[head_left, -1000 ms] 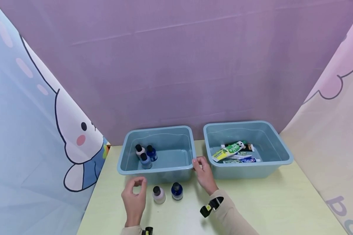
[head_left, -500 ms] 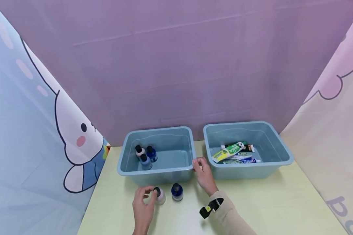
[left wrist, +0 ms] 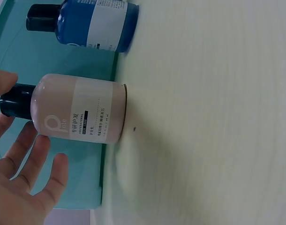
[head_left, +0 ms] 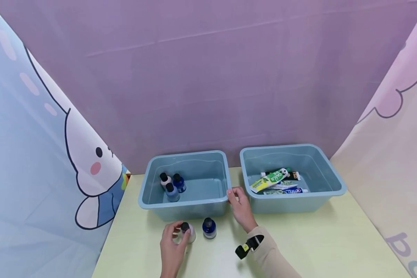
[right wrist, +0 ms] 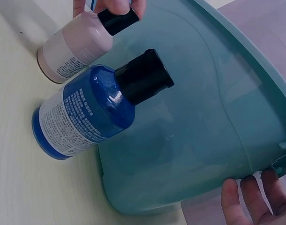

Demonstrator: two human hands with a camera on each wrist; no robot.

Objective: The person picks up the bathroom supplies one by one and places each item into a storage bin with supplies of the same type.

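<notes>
My left hand (head_left: 173, 247) pinches the black cap of a pale pink bottle (left wrist: 68, 108) between thumb and index finger; the other fingers are spread beside it. The bottle stands upright on the table. Just right of it stands a dark blue bottle (head_left: 209, 228) with a black cap, apart from either hand. With my right hand (head_left: 242, 208) I grip the front right corner of the left blue bin (head_left: 185, 210), fingers under its rim. Inside that bin, a pink bottle (head_left: 165, 180), a dark blue bottle (head_left: 180, 183) and a lighter blue bottle (head_left: 172, 194) stand grouped at the left.
A second blue bin (head_left: 281, 204) stands to the right, a narrow gap away, with several toothpaste tubes (head_left: 271, 180) piled in it. Both bins sit at the back of the pale table (head_left: 316, 247), against a purple cloth (head_left: 201, 77). Printed cloths hang at both sides.
My left hand has moved right and a little down from in front of the left bin, and has taken hold of the pink bottle's cap. The right hand stays on the bin's corner.
</notes>
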